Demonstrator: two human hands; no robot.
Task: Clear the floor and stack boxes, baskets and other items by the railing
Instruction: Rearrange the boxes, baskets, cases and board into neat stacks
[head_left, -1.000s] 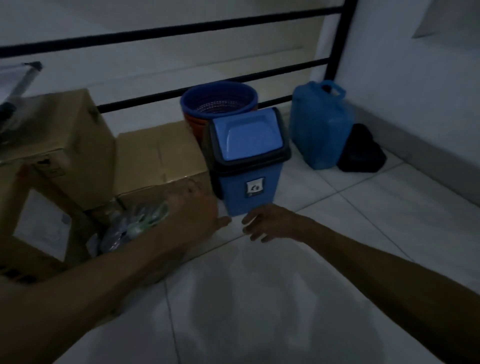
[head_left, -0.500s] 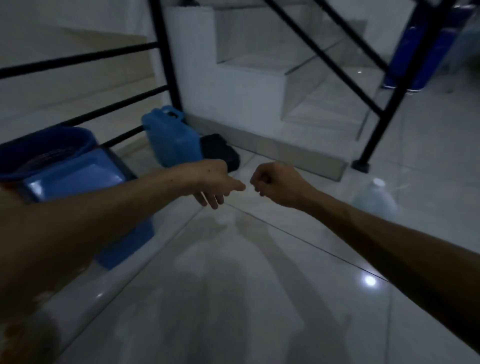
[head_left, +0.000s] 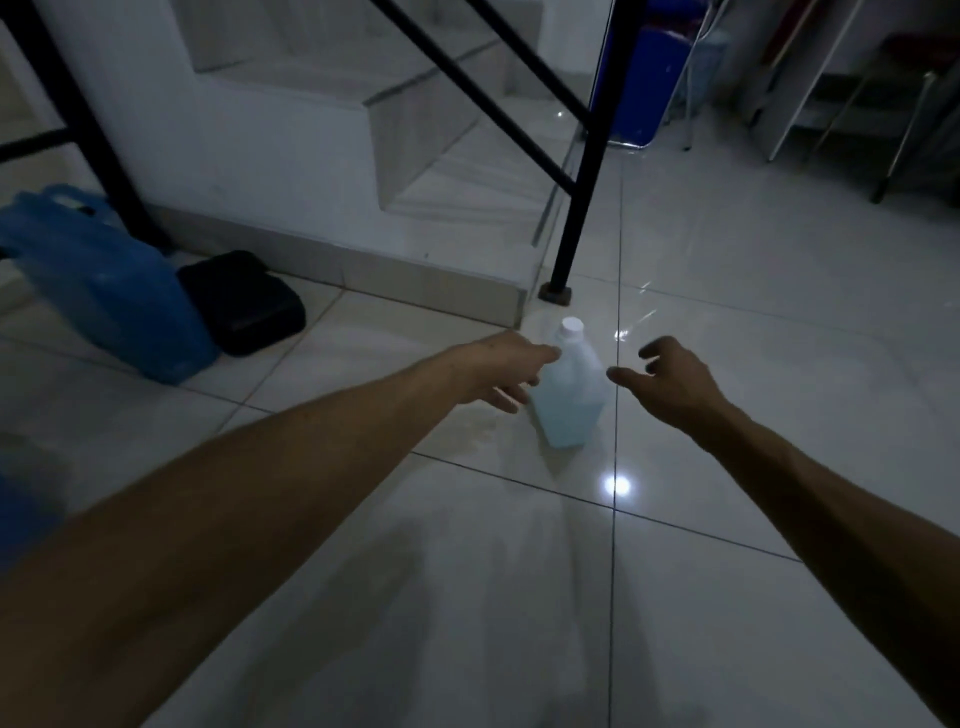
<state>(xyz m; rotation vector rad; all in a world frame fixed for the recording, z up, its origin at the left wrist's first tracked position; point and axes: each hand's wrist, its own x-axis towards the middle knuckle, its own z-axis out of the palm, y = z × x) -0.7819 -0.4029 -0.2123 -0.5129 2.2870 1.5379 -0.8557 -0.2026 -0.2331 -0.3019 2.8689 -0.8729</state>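
A pale translucent bottle (head_left: 571, 400) with a white cap stands upright on the tiled floor near the foot of the stair post. My left hand (head_left: 511, 371) reaches to its left side, fingers loose and spread, right at the bottle's shoulder; whether it touches I cannot tell. My right hand (head_left: 670, 382) hovers a short way to the right of the bottle, fingers relaxed and slightly curled, holding nothing. A blue jerrycan (head_left: 111, 306) stands at the far left by the black railing (head_left: 93, 135), with a black bag (head_left: 244, 301) beside it.
A black stair post (head_left: 582, 197) meets the floor just behind the bottle. White steps (head_left: 322, 119) rise behind. A blue panel (head_left: 636, 78) and metal frames (head_left: 831, 88) stand at the back right. Glossy tiles (head_left: 519, 597) spread in front.
The view swung right, away from the boxes and blue bin. Both arms reached out to the bottle, which went from the right edge to the centre. My right fist has loosened.
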